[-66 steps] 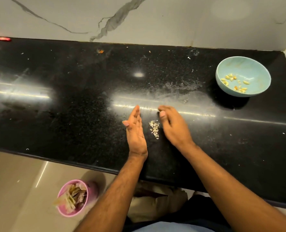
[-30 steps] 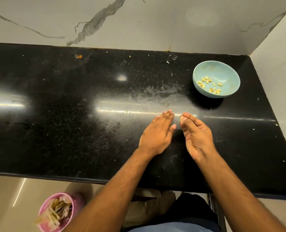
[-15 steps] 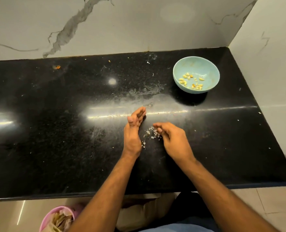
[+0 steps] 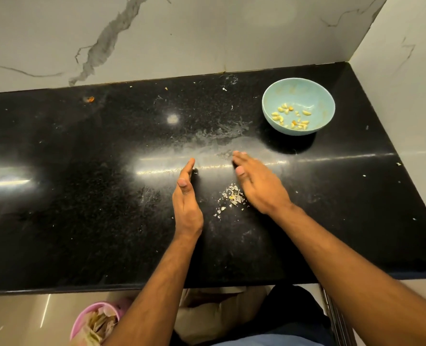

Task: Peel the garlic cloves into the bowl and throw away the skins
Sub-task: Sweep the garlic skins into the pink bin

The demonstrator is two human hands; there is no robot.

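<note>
A small heap of pale garlic skins [image 4: 232, 196] lies on the black counter [image 4: 82, 196] between my hands. My left hand [image 4: 185, 201] stands on its edge to the left of the heap, fingers straight, holding nothing. On the heap's right side rests my right hand [image 4: 259, 186], fingers stretched out flat on the counter and its edge touching the skins. A light blue bowl [image 4: 298, 96] with several peeled garlic cloves [image 4: 290, 117] sits at the back right.
A pink bin [image 4: 82, 320] holding scraps stands on the floor below the counter's front edge, to the left of my left arm. Marble walls close off the back and right side. Tiny skin flecks dot the counter.
My right hand's fingers have stretched out flat beside the heap, and both hands have spread a little apart. The skins, hidden under my hands a second ago, lie in view again.
</note>
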